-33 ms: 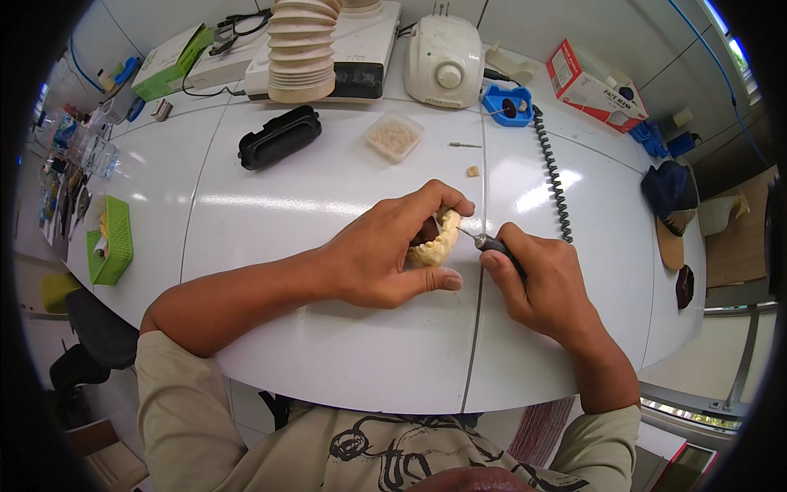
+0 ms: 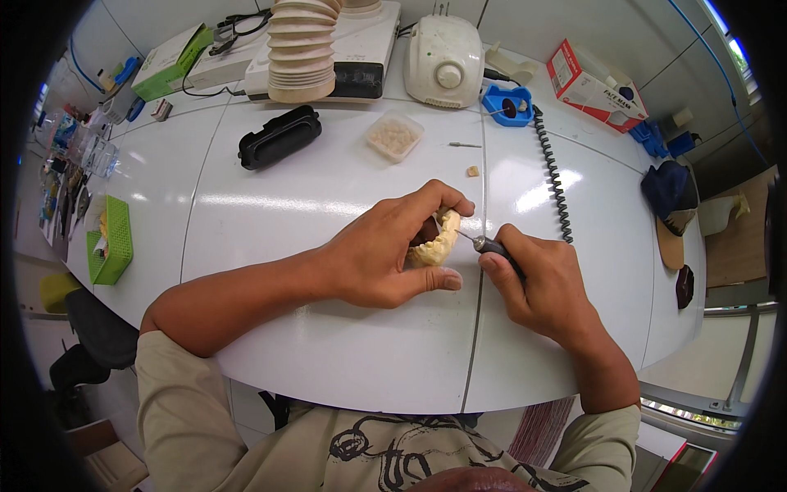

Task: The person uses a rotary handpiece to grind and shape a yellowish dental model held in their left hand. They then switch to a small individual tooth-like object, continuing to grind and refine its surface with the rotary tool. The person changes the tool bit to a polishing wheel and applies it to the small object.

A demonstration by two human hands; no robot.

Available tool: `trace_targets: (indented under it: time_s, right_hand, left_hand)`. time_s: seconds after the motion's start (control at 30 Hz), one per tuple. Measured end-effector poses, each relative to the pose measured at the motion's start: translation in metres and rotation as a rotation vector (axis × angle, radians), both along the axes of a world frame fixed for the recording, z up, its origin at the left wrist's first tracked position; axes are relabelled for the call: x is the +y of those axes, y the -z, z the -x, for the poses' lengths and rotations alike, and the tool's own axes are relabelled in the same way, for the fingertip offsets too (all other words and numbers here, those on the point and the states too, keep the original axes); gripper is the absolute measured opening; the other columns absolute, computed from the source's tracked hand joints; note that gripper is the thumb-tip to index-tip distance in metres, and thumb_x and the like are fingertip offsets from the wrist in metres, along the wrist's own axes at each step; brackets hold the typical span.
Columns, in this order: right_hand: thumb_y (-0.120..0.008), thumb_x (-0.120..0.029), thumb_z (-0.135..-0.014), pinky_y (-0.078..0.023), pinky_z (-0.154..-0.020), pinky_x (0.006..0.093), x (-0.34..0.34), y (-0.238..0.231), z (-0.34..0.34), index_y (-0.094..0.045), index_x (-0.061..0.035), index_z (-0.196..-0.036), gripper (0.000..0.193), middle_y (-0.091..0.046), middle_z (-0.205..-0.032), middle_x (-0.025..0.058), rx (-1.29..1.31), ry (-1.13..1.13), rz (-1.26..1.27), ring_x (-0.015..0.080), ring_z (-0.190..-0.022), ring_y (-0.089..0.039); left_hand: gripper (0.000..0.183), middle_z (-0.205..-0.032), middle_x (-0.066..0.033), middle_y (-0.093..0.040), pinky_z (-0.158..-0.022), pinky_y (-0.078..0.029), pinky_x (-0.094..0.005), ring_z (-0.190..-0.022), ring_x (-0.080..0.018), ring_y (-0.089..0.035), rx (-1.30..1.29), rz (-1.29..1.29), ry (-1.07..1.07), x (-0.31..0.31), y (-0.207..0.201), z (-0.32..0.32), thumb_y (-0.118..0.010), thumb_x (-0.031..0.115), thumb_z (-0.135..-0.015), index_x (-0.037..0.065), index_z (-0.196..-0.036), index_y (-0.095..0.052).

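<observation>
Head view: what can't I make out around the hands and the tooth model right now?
All in the head view:
- Tooth model: its left part is hidden by the left hand.
- Handheld tool: its rear is hidden by the right hand.
- Tool tip: too small to tell whether it touches the model.
- Pale pieces in the tub: too small to tell their shapes.

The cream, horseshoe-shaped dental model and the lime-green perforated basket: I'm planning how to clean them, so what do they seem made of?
Cream, horseshoe-shaped dental model: probably plaster or dental stone with a matte finish, since it looks opaque and chalky; resin is possible.
Lime-green perforated basket: likely moulded plastic, fairly smooth, judging by its uniform colour and regular holes.
</observation>
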State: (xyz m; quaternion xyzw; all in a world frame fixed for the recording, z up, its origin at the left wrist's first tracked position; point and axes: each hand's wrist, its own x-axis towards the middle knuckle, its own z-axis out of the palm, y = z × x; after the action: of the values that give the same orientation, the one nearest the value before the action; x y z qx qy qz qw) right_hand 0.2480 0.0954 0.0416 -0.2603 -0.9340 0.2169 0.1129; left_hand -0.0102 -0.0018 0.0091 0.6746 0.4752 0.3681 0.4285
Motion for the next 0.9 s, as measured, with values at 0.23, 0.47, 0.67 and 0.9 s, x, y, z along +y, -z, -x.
trace_targets:
  time_s: [0.23,0.47,0.67,0.9]
  right_hand:
    - [-0.072,-0.033,-0.111,-0.051,-0.058,0.0478,0.0003,0.0003,0.0,-0.062,-0.0069,-0.096,0.032,-0.07,-0.074,0.0138,0.006,-0.016,0.003,0.0386,-0.064,-0.071]
    - [-0.074,-0.033,-0.11,-0.051,-0.058,0.0474,0.0004,0.0001,-0.0004,-0.063,-0.007,-0.097,0.031,-0.071,-0.075,0.0137,0.006,-0.063,-0.028,0.0386,-0.064,-0.071]
    - [-0.074,-0.035,-0.11,-0.051,-0.057,0.0476,0.0004,0.001,-0.0017,-0.063,-0.0071,-0.097,0.032,-0.07,-0.075,0.0135,-0.002,-0.093,-0.033,0.0391,-0.063,-0.07]
    - [-0.074,-0.035,-0.11,-0.05,-0.056,0.0477,0.0005,0.0014,-0.0015,-0.062,-0.0075,-0.097,0.033,-0.07,-0.072,0.0142,0.005,-0.121,-0.046,0.0397,-0.061,-0.069]
  left_hand:
    - [0.077,-0.157,-0.0243,-0.06,-0.126,-0.051,-0.0487,-0.148,-0.0355,-0.062,-0.01,-0.001,0.004,0.0002,0.0002,-0.0001,-0.093,0.019,-0.095,-0.001,-0.153,-0.048]
    - [0.077,-0.156,-0.0243,-0.06,-0.125,-0.052,-0.0483,-0.149,-0.0354,-0.061,-0.008,-0.005,-0.004,0.0004,0.0011,0.0001,-0.093,0.019,-0.095,-0.002,-0.153,-0.048]
    - [0.077,-0.155,-0.0236,-0.06,-0.124,-0.053,-0.0481,-0.147,-0.0342,-0.062,-0.001,-0.005,-0.014,0.0001,0.0013,-0.0002,-0.094,0.022,-0.095,-0.002,-0.152,-0.048]
    - [0.079,-0.153,-0.0226,-0.062,-0.123,-0.054,-0.0471,-0.144,-0.0318,-0.064,-0.002,0.005,-0.019,0.0005,0.0031,0.0,-0.095,0.026,-0.095,-0.002,-0.152,-0.049]
